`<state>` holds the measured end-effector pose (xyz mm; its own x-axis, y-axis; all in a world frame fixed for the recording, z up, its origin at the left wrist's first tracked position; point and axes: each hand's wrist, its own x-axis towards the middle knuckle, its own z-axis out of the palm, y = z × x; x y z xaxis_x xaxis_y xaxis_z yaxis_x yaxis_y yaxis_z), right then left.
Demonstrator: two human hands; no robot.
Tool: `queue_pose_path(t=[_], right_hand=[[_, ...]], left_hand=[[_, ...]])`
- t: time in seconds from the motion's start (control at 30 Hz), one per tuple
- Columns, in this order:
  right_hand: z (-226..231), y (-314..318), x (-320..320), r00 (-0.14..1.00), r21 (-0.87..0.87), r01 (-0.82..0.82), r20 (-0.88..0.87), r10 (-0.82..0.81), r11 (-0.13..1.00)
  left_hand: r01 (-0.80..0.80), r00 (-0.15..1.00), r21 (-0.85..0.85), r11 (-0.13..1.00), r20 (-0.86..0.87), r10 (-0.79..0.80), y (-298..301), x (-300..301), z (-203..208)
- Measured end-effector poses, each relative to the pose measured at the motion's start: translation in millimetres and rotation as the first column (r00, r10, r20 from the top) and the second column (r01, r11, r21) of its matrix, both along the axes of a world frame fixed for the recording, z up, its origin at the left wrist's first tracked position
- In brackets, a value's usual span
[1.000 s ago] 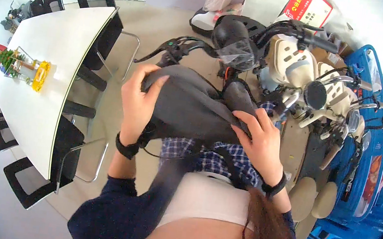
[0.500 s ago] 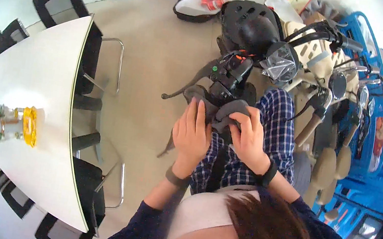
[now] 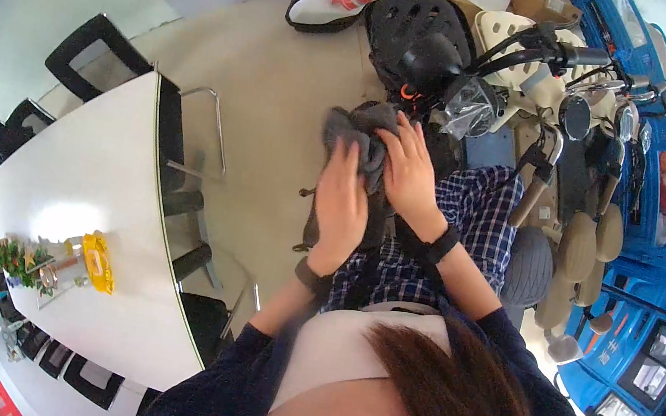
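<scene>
A bunched dark grey cloth (image 3: 368, 137) lies between my hands, above my lap and in front of the black electric bike's handlebar area. My left hand (image 3: 341, 209) reaches up to the cloth's near side; its fingers look long and straight but are smeared by motion. On the cloth's right side rests my right hand (image 3: 416, 173), its fingers bent over the edge and its thumb side against the fabric. Much of the handlebar is hidden behind the cloth and hands. A black lamp housing (image 3: 434, 61) and a plastic-wrapped round mirror (image 3: 473, 107) sit just beyond.
Beige bikes with a round mirror (image 3: 574, 117) and tan seats (image 3: 577, 244) crowd the right, beside blue vehicles (image 3: 624, 338). A white table (image 3: 89, 171) with a yellow packet (image 3: 98, 263) stands left, with black chairs (image 3: 97, 57) around it. A black helmet-like basket (image 3: 416, 27) is ahead.
Both hands have moved forward with the grey cloth, which is now gathered into one bunch further from my body. The head view has shifted, so the table appears more to the right.
</scene>
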<state>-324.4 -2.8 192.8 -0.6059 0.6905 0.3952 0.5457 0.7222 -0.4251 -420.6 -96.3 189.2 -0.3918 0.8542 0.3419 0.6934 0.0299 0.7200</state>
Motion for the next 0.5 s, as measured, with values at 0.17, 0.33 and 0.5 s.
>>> queue_pose_path(t=[0.17,0.33,0.5], right_hand=[[5.1,-13.4,3.5,0.998,-0.162,-0.040,-0.063,0.030,0.986],[-5.3,-57.6,21.8,0.940,-0.137,-0.338,-0.099,0.327,0.931],[-7.2,-23.1,20.6,0.973,-0.089,-0.220,-0.093,0.211,0.972]], left_hand=[[0.059,0.989,-0.182,0.982,-0.124,-0.082,-27.0,10.7,-34.8],[0.251,0.908,-0.436,0.865,-0.203,-0.366,-85.0,2.0,-81.8],[0.306,0.883,-0.370,0.877,-0.233,-0.406,-35.4,-13.5,-36.9]])
